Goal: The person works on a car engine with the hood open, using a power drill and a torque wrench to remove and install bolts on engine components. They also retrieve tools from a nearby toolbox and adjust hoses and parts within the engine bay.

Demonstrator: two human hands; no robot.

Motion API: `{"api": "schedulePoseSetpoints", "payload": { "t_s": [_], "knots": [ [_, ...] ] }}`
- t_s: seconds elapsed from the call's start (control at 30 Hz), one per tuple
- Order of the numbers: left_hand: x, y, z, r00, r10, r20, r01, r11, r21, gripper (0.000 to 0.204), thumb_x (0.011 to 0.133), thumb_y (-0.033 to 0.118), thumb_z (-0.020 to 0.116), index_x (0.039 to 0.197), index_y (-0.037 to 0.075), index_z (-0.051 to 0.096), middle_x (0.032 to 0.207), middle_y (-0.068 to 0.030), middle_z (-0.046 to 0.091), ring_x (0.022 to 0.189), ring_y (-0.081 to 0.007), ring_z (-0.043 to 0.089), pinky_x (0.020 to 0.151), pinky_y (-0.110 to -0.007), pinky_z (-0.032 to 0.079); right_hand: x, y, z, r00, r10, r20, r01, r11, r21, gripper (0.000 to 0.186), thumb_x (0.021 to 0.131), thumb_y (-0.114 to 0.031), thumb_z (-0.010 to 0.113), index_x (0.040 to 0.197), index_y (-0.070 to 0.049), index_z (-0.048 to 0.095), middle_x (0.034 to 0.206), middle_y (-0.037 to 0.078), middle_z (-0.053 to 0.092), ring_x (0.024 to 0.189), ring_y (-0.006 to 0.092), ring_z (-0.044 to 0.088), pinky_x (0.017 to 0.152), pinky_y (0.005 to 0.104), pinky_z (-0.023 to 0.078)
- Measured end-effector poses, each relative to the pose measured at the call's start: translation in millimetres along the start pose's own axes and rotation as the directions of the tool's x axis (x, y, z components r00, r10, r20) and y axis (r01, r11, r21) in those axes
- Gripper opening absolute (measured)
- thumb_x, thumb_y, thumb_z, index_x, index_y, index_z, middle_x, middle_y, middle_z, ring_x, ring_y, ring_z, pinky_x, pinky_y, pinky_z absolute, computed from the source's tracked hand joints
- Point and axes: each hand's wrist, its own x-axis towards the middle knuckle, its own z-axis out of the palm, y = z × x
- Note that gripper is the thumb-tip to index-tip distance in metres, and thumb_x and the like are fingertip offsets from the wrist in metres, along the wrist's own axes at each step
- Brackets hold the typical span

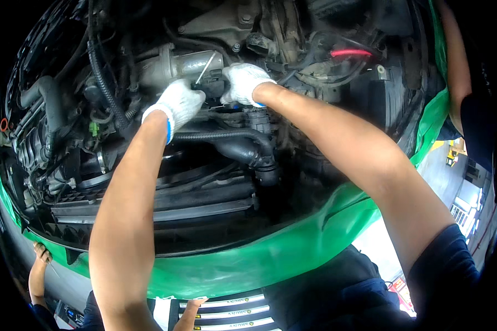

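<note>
Both my hands wear white knit gloves and reach into a car's engine bay. My left hand [181, 103] is closed, with a thin silvery metal rod [206, 67] slanting up from its fingers; its lower end is hidden. Close on the right, my right hand [245, 84] has its fingers curled down beside a dark block-shaped part [213, 86]. What those fingers grip, if anything, is hidden. Just behind the hands lies a silvery metal cylinder [196, 63]. Below them run a ribbed black hose [218, 134] and a thick bent black pipe [240, 150].
A green protective cover [248, 266] drapes over the front edge. A red hose [350, 53] lies at the back right. Another person's hand [42, 252] holds something thin at lower left; another person's arm [455, 55] is at far right. Fingers [189, 315] show at the bottom.
</note>
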Motion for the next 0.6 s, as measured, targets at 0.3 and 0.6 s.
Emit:
{"api": "schedulePoseSetpoints", "payload": {
  "t_s": [0.3, 0.6],
  "knots": [
    [-19.3, 5.5, 19.0, 0.996, 0.08, -0.045, -0.088, 0.967, -0.238, 0.044, 0.091, 0.007, 0.058, 0.132, -0.009, 0.057, 0.107, -0.0231, 0.07, 0.096, -0.0297, 0.066, 0.09, -0.038, 0.052, 13.8, 4.7, 8.6, 0.966, 0.172, 0.193, -0.217, 0.945, 0.243, 0.081, 0.07, -0.057, 0.087, 0.124, 0.001, 0.07, 0.124, 0.026, 0.071, 0.119, 0.0409, 0.067, 0.101, 0.0458, 0.052],
    [-22.0, 5.0, 36.5, 0.997, 0.072, -0.021, -0.074, 0.951, -0.3, 0.037, 0.092, 0.011, 0.057, 0.123, -0.009, 0.061, 0.098, -0.0167, 0.069, 0.092, -0.0261, 0.064, 0.087, -0.037, 0.051, 6.4, -3.3, 2.4, 0.981, 0.174, 0.09, -0.176, 0.984, 0.025, 0.049, 0.073, -0.036, 0.085, 0.115, -0.012, 0.077, 0.12, 0.017, 0.076, 0.112, 0.0363, 0.073, 0.097, 0.0455, 0.057]
  ]
}}
